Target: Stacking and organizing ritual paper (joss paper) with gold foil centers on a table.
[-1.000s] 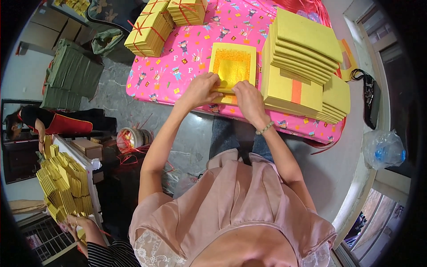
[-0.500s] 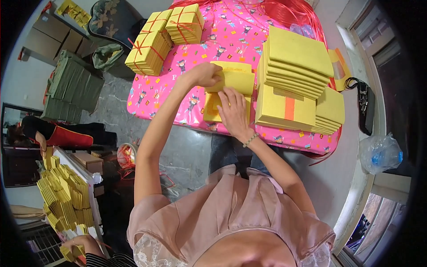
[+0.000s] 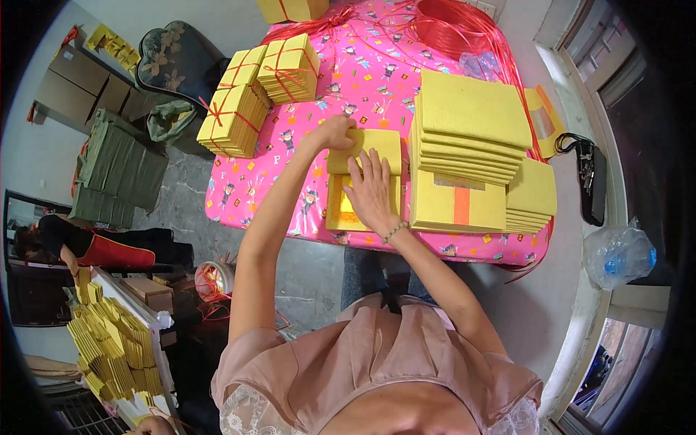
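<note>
On the pink patterned tablecloth lies a shallow yellow box (image 3: 334, 206), a glossy gold and orange surface showing inside. A flat yellow card panel (image 3: 380, 142) lies across its far part; whether it is joined to the box I cannot tell. My left hand (image 3: 336, 133) is closed at the panel's far left corner, thumb and fingers bent around the edge. My right hand (image 3: 373, 190) lies open with fingers spread, fingertips on the panel's near edge and palm over the box. Close by on the right stands a tall stack of yellow packets (image 3: 471, 116).
Bundles of yellow packets tied with red string (image 3: 230, 119) stand far left on the pink table (image 3: 304, 192). A red string coil (image 3: 441, 29) lies at the back. Along the right are a black pouch (image 3: 592, 181) and a clear plastic bag (image 3: 616, 254). Another person (image 3: 109, 246) works at the left.
The view has shifted, so the table sits lower. The yellow panel has come down flatter under my right hand. More of the box's gold inside shows. My left hand stays at the panel's corner.
</note>
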{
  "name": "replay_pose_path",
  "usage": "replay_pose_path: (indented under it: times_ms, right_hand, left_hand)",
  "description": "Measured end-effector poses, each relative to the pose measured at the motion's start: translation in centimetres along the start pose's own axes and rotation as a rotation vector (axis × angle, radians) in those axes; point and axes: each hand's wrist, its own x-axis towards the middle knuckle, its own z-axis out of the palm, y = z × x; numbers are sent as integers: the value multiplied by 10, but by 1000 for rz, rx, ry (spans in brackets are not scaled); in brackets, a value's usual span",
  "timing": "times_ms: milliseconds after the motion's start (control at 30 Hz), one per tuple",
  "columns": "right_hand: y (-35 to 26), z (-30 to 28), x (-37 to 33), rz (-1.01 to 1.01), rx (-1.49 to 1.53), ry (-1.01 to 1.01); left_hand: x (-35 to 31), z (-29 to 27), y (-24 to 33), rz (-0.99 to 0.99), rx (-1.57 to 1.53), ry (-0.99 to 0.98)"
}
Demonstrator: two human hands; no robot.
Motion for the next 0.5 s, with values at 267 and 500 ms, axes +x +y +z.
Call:
replay_pose_path:
  times_ms: [267,500]
  right_hand:
    - [1,3,4,30,-19,-20]
    - [-2,4,6,62,-36,-14]
  left_hand:
    - [-1,7,-5,-131,-289,52]
    - [7,15,3,-99,-216,68]
